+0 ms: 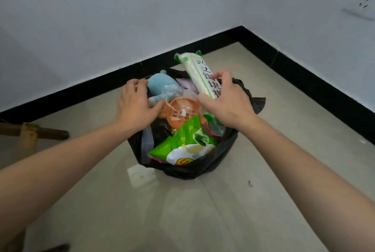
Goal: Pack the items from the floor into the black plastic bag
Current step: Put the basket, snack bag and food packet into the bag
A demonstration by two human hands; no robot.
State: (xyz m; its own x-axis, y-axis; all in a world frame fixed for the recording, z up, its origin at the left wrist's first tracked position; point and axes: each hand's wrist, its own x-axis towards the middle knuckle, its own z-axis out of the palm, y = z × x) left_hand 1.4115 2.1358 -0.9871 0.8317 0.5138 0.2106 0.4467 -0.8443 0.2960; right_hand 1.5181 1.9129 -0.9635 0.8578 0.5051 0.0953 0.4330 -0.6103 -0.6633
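Right hand (227,101) curls round the long packet (195,71), thumb on the near side and fingers over the printed face. The packet stands tilted, lower end down in the bag (182,168), upper end poking well above the rim. Left hand (136,105) is spread flat, fingers straight, on the bag's left edge, with the thumb against the plush (162,87). Whether it pins the rim underneath, I cannot tell.

The bag sits on the floor (182,211) in the corner, mouth open and stuffed full. Nothing loose to pack shows on the tiles around it, so this looks like the last item.

Now the risks. That packet is long and stiff, and the bag is crowded: push hard and it may snap what is inside, or spear the thin film. Let go early and it could tip out over the far rim. The crisps (182,144) ride high at the near edge, and a shove could slide them out onto the floor.

Materials: the bag is thin, crinkly black plastic, slack and glossy. The plush is soft, pale blue and rounded. The bowl (178,111) is hard orange plastic, round, under clear wrap. The crisps come in crumpled green foil. The packet is smooth white and green film. The tiles are shiny beige, and a black skirting (284,48) runs below white walls.
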